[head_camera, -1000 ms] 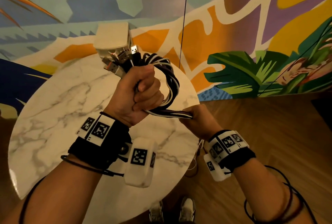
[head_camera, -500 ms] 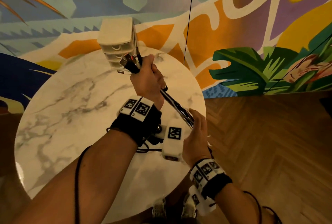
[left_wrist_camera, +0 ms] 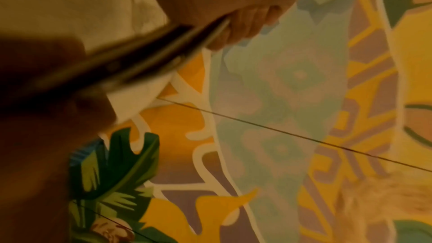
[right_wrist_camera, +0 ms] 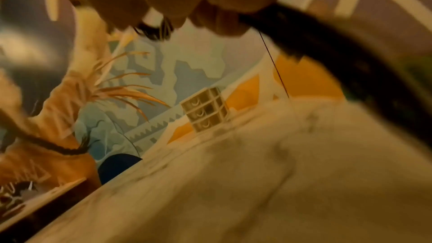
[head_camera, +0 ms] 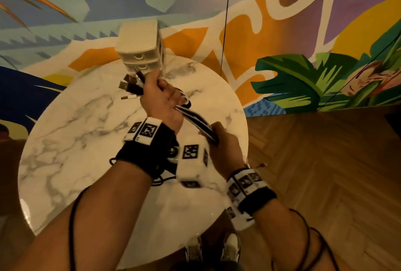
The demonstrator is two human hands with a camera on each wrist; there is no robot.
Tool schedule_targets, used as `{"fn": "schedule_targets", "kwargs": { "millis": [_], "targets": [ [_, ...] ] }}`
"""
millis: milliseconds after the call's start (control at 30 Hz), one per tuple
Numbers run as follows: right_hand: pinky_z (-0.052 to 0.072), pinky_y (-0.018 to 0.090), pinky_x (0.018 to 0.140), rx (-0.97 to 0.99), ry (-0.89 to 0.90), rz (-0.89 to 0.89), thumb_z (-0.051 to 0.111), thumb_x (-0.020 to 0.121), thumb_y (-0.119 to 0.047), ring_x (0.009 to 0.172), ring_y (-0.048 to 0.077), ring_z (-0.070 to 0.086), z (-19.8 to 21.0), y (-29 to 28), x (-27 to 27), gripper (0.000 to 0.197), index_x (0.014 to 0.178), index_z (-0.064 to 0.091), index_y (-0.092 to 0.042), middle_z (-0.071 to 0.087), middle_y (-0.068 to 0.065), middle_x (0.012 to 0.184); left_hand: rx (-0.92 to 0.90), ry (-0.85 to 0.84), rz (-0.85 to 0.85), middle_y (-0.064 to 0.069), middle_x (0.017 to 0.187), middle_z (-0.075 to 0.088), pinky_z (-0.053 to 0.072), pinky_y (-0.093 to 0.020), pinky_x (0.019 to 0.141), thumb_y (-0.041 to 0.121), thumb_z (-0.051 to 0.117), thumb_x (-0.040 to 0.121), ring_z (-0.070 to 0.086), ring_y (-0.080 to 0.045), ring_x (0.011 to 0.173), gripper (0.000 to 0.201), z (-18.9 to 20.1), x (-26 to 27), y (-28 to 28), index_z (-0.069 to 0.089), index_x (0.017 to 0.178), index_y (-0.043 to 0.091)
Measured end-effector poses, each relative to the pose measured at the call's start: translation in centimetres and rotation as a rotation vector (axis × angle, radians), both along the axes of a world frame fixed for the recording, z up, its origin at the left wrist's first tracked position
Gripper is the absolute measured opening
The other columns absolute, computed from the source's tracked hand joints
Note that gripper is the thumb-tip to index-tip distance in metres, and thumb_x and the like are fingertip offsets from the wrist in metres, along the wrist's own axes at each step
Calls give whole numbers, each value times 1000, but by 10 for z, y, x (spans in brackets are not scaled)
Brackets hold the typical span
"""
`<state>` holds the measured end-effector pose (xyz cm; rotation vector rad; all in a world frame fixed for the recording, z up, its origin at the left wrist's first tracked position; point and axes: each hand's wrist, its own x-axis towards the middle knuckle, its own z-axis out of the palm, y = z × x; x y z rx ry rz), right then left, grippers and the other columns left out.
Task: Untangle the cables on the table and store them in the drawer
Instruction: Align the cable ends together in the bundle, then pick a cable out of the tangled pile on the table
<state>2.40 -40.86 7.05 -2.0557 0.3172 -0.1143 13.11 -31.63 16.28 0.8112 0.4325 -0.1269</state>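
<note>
A bundle of black and white cables [head_camera: 194,119] runs between my two hands above the round marble table [head_camera: 71,131]. My left hand [head_camera: 161,97] grips the bundle near its plug ends [head_camera: 130,85], which stick out to the left, just in front of the drawer unit. My right hand [head_camera: 219,140] holds the other end of the bundle near the table's right edge. The cream three-drawer unit [head_camera: 141,47] stands at the table's far edge with its drawers closed. The left wrist view shows the blurred bundle [left_wrist_camera: 131,62] leaving my curled fingers [left_wrist_camera: 245,23]. The drawer unit [right_wrist_camera: 205,110] also appears in the right wrist view.
A painted mural wall [head_camera: 282,32] stands right behind the table. Wooden floor [head_camera: 325,173] lies to the right, and my shoes [head_camera: 230,249] show below the table's near edge. A thin black line [head_camera: 225,21] runs down the wall.
The looped coil has been pulled out into a straight bundle between my hands. My left hand moved forward toward the drawer unit, then slightly back; my right hand dropped closer to my body.
</note>
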Motion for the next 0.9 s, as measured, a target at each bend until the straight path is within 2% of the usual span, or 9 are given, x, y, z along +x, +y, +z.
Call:
{"fn": "schedule_targets", "kwargs": {
  "millis": [33,100,200,400,467,567,667,800,900],
  "targets": [
    [35,32,55,-80,7,82,57,93,-30,57,17,47,6,-6,0,18,81,50,-19,51,-1,63,-23,-18,-79,5,38,25,20,-20,36,29,51,90,20,-10,30,40,-7,1,9,36,54,19],
    [29,29,52,-29,139,230,55,94,-34,50,11,37,5,-21,0,27,72,48,-19,43,-5,56,-76,-78,-236,6,36,24,17,-20,35,31,45,93,19,-9,28,43,-20,-2,19,35,52,19],
    [25,23,42,382,357,378,50,95,-42,41,13,27,7,-36,-10,44,58,43,-18,35,1,50,-163,-195,-451,6,32,24,11,-20,36,32,40,94,18,-7,25,47,-22,-4,25,36,48,19],
    [12,20,39,927,529,350,49,85,-45,38,7,18,-2,-50,-33,44,52,32,-23,24,-7,47,-126,-338,-895,5,30,28,12,-22,36,32,42,88,15,-9,24,48,-12,-9,31,37,44,16],
    [9,21,38,988,602,367,47,85,-47,36,6,18,-4,-47,-34,45,52,32,-21,25,-6,45,-73,-359,-1024,4,31,28,10,-25,37,30,41,89,11,-12,26,48,-11,-11,30,37,44,15],
    [14,16,36,881,499,309,52,93,-42,36,6,24,-7,-45,-29,41,63,49,-14,39,-1,52,17,-332,-994,4,31,26,5,-27,39,29,38,93,13,-10,25,51,-15,-8,31,38,44,15],
    [23,16,38,734,336,224,54,95,-21,42,9,32,-4,-44,-26,8,91,59,-16,52,2,71,51,-238,-807,3,29,25,5,-22,38,30,35,96,16,-8,23,56,-27,1,39,40,42,16],
    [37,25,49,81,290,322,46,99,-24,52,12,46,1,-37,-27,21,93,63,-13,56,-1,67,100,-140,-637,3,29,23,13,-15,35,31,40,96,17,-10,22,54,-48,9,51,39,44,16],
    [35,29,57,-177,307,301,39,101,-24,61,16,48,1,-25,-29,24,96,61,-14,56,2,73,152,-117,-549,2,31,24,15,-16,35,31,46,93,18,-11,24,48,-59,7,53,36,50,14]
  ]
}}
